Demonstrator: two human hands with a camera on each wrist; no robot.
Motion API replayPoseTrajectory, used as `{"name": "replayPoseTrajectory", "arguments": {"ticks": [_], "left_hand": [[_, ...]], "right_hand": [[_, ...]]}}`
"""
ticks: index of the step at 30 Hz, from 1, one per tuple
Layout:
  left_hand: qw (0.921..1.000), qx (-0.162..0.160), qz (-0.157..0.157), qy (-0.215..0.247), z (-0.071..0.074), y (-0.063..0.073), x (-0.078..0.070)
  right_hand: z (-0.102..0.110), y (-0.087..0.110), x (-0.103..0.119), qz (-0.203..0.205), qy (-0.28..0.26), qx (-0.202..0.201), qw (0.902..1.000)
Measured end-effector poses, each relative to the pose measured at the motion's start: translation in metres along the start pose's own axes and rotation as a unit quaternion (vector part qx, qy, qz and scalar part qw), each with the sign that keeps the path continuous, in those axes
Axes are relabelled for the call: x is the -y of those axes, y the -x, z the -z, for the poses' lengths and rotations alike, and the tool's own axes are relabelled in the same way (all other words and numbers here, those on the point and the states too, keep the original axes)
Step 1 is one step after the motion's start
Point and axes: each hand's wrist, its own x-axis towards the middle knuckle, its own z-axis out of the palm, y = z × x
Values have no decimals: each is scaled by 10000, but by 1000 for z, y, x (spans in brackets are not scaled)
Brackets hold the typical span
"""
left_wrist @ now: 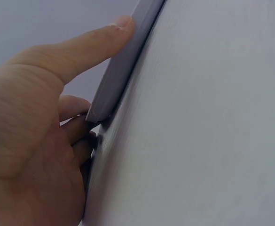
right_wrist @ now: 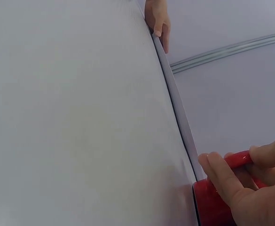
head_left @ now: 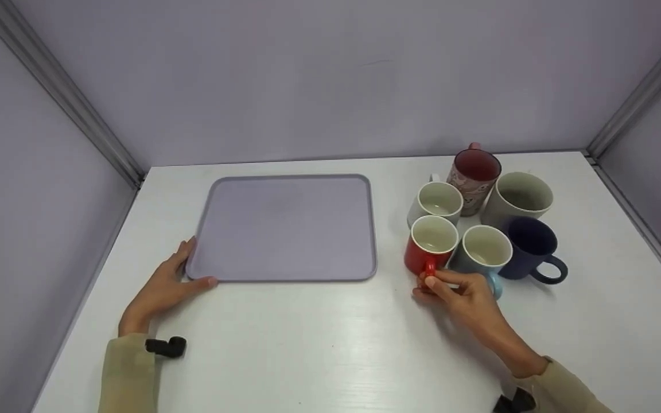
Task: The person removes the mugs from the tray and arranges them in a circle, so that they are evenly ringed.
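Observation:
By its handle, my right hand [head_left: 468, 301] pinches a red mug [head_left: 416, 255] with a white inside; the mug stands upright on the table. In the right wrist view, the red handle [right_wrist: 238, 159] lies between thumb and fingers. My left hand [head_left: 164, 287] holds the near left corner of a flat grey-lilac tray [head_left: 284, 229], thumb on the front edge and fingers at the left side. In the left wrist view, the fingers [left_wrist: 74, 107] bend around the tray's corner, partly hidden behind it.
Around the red mug stand a white mug [head_left: 438, 201], a light blue mug [head_left: 485, 249], a dark blue mug [head_left: 531, 244], a large pale mug [head_left: 517, 198] and a pink patterned mug [head_left: 471, 186]. The white table [head_left: 319, 338] meets walls behind and at both sides.

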Motion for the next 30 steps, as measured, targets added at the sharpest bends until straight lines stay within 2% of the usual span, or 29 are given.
{"name": "replayPoseTrajectory", "arguments": {"ticks": [8, 17, 23, 30], "left_hand": [[10000, 15, 59, 45, -1, 0, 1], [10000, 8, -39, 73, -2, 0, 3], [10000, 16, 20, 91, -1, 1, 4], [10000, 21, 49, 37, 1, 3, 5]], "right_hand": [[-1, 1, 0, -145, 114, -267, 9995], [-4, 3, -1, -273, 216, -518, 9981], [-6, 2, -1, -202, 571, -595, 9964], [-7, 0, 1, -296, 471, -514, 9971]]}}
